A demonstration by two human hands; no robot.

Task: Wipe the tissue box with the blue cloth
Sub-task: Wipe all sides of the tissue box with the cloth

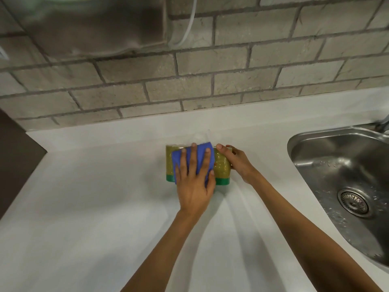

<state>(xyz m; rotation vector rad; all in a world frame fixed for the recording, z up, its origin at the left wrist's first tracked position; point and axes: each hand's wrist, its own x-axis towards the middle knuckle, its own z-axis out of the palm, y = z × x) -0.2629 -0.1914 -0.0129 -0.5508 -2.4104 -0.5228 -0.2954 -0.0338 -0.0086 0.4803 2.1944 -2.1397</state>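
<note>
Here, in the head view, a tissue box (222, 168) with a gold-green glittery top and a green band along its near edge sits on the white countertop (84, 207), near the grey brick wall (189, 81) and well to the left of the steel sink (345, 178). The left hand (194, 182) lies flat on top of the box with fingers spread wide, pressing the blue cloth (199, 158) down against the lid; the cloth shows between and beyond the fingers and covers the left and middle part of the box. The right hand (236, 163) is curled around the box's right end, thumb on the top far edge and the other fingers wrapped on the side, holding it. A drain (353, 202) sits in the wet sink basin. A dark panel (16, 161) stands at the counter's left edge.
</note>
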